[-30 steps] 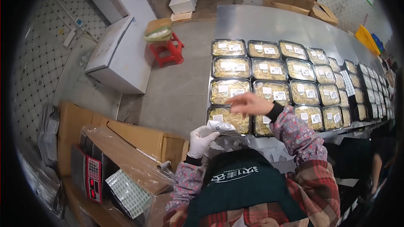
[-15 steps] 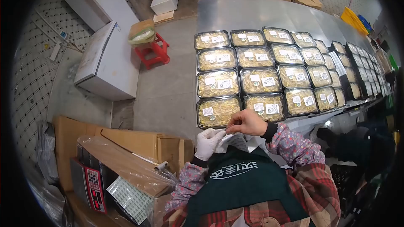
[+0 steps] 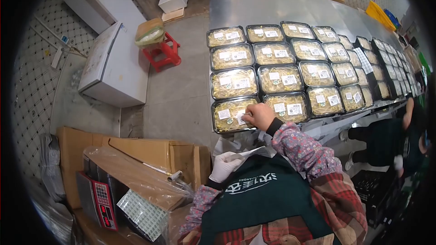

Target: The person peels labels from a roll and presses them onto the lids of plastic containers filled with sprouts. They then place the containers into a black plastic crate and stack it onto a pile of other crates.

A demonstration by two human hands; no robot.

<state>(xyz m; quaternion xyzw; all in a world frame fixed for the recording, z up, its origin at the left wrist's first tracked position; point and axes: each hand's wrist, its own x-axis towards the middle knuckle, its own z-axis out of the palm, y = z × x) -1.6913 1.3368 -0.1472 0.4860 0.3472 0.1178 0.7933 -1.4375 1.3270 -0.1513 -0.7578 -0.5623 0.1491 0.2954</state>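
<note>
My right hand (image 3: pixel 261 116) is bare and closed in a pinch on a white label (image 3: pixel 240 117), over the lid of the nearest left tray of bean sprouts (image 3: pixel 222 124). That tray also bears a small white printed label (image 3: pixel 224 114) on its left part. In front of my apron, my gloved left hand (image 3: pixel 223 167) is closed on a sheet of labels (image 3: pixel 250 154), which bends upward toward the right. A neighbouring tray of bean sprouts (image 3: pixel 286 117), to the right of my right hand, carries two white labels.
Rows of labelled trays cover the metal table (image 3: pixel 259 7). At the left stand a white freezer (image 3: pixel 106 68) and a red stool (image 3: pixel 163 54). Cartons (image 3: pixel 154 147) and a red scale (image 3: pixel 101 199) sit lower left. A co-worker (image 3: pixel 386 140) bends at the right.
My right hand has moved forward from the label sheet to the nearest left tray, taking a label with it. My left hand stays low with the sheet. The co-worker has come further into view.
</note>
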